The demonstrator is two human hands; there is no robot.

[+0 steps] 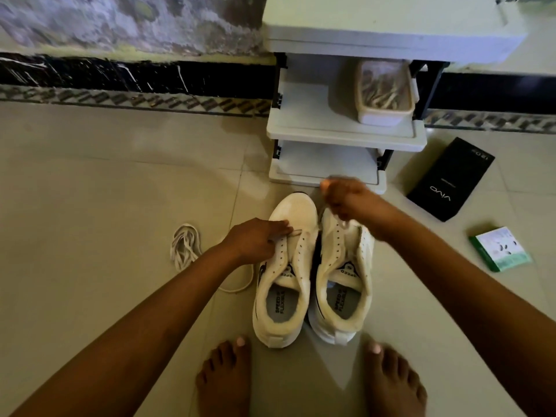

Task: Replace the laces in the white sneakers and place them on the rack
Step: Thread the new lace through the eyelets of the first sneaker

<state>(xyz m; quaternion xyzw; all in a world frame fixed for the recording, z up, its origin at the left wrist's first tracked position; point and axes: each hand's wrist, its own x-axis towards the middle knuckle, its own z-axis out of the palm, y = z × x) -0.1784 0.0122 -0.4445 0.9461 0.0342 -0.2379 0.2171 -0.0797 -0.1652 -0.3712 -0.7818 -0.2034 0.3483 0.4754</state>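
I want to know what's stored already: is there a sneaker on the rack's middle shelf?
No, the middle shelf holds only a lidded container; both sneakers stand on the floor.

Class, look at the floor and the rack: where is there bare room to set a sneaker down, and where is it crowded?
Free: the middle shelf left of the tub; the bottom shelf; the wide floor left of the loose laces. Crowded: around the sneakers, where both hands work, and to the right, by the black box and green packet.
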